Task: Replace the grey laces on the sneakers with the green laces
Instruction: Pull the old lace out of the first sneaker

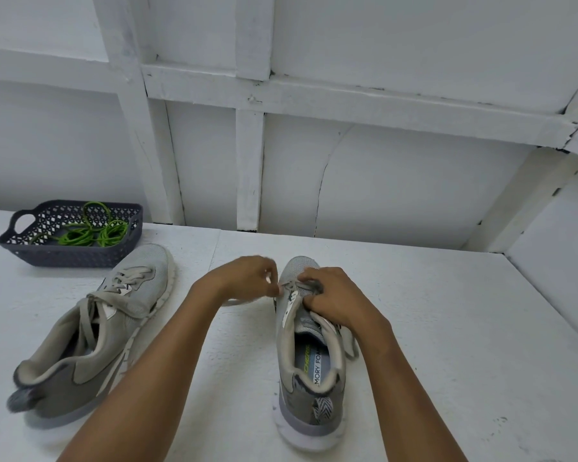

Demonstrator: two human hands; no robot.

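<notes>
A: Checking the surface first: white table (431, 328), matte, with one seam running front to back. Behind it is a white wall (397, 181) with raised battens and a curved crack in one panel. A white side wall closes off the table's right edge.

B: Task items?

A: Dark basket (69, 256) at far left, near the wall, with the green laces (80, 237) coiled inside. Left shoe (90, 331) sits just in front of the basket, tipped onto its side, its grey lacing threaded but loose. Right shoe (309, 368) stands upright at centre, toe to the wall.

B: Hands?

A: Both are at the right shoe's lowest eyelets. Left hand (247, 276) pinches the lace (297, 285), and a strand trails below the wrist. Right hand (336, 296) is curled over the throat, fingers gripping the lace crossing. Motion blur there, so exact finger contact can't be told.

B: Any writing?

A: On the right shoe's insole, "MORY FOA" reads in dark letters, both ends hidden by the collar. Green "CHERS" sits beside it. The heel tab is striped black and white.
</notes>
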